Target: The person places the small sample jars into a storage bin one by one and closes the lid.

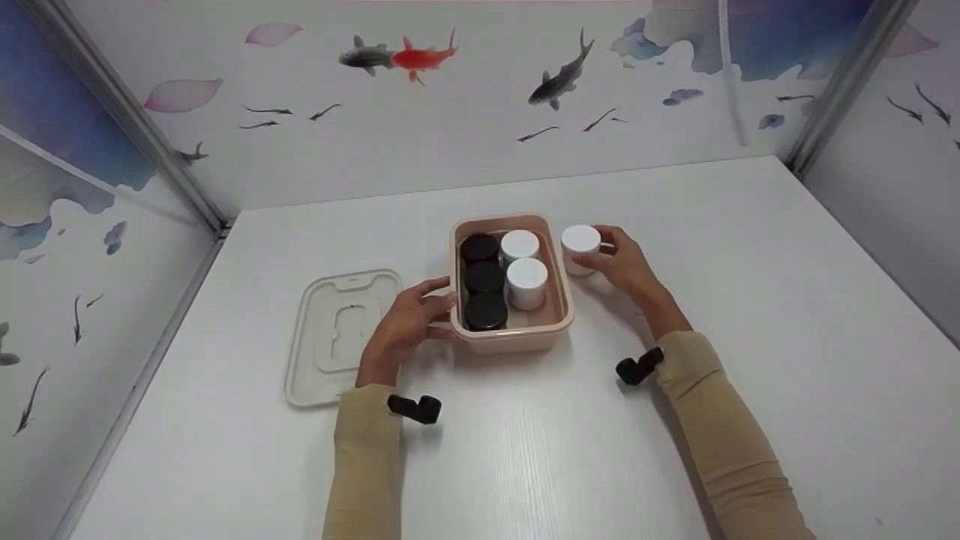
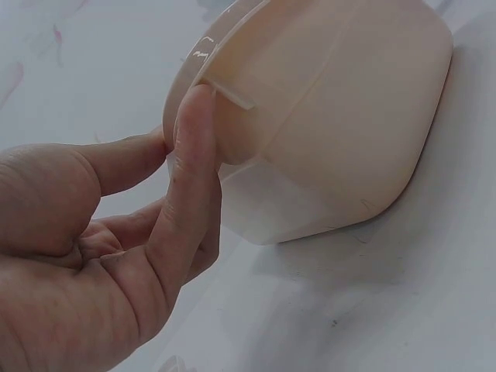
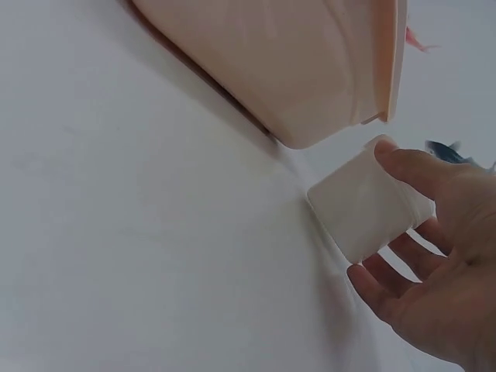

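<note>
A pale pink plastic tub [image 1: 517,343] stands on the table, holding three black-lidded jars [image 1: 484,277] in a column on the left and two white jars [image 1: 527,283] on the right. My left hand [image 1: 405,319] pinches the tub's left rim between thumb and fingers, as the left wrist view shows at the rim [image 2: 186,101]. Just outside the tub's right side, my right hand [image 1: 626,264] grips another white jar [image 1: 580,244] by its sides. In the right wrist view this white jar [image 3: 368,201] is upright at the tabletop; whether it touches cannot be told.
A translucent whitish lid [image 1: 322,337] with a raised rim lies flat left of the tub, partly behind the left forearm. Printed wall panels [image 1: 480,150] enclose the table at the back and sides. Black wrist mounts [image 1: 415,409] stick out from both sleeves.
</note>
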Motion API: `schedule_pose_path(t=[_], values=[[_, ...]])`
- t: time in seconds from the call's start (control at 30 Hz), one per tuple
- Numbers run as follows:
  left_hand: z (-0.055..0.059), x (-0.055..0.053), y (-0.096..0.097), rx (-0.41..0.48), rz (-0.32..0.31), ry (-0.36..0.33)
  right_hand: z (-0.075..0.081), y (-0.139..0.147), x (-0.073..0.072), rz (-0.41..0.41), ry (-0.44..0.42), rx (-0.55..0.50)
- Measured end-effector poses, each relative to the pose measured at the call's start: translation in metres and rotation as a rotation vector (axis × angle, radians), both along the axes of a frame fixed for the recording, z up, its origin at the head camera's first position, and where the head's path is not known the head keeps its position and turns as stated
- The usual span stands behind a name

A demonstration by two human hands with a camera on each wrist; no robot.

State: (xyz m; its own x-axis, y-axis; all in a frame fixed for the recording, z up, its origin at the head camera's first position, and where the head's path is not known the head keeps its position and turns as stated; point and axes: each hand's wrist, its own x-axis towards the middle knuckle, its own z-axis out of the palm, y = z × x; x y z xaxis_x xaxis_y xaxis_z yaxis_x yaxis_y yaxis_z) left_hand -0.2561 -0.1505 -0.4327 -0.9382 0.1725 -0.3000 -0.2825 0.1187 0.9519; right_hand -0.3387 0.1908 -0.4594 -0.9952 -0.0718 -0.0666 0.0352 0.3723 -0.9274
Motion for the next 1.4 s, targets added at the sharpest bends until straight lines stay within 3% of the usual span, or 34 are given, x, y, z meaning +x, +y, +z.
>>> schedule_pose_path(t=[0.4,0.83,1.03,1.4], values=[[0.000,0.001,0.002,-0.004,-0.007,0.002,0.027,0.001,0.011,-0.029,0.021,0.031],[-0.002,0.003,0.002,0.034,-0.003,0.011,0.068,-0.013,0.034,0.028,0.168,-0.020],[-0.001,0.003,0.000,0.023,-0.006,0.002,0.081,-0.021,0.042,0.076,0.173,0.024],[-0.001,0.002,-0.002,0.024,-0.016,0.014,0.100,-0.034,0.061,0.245,0.188,0.128]])
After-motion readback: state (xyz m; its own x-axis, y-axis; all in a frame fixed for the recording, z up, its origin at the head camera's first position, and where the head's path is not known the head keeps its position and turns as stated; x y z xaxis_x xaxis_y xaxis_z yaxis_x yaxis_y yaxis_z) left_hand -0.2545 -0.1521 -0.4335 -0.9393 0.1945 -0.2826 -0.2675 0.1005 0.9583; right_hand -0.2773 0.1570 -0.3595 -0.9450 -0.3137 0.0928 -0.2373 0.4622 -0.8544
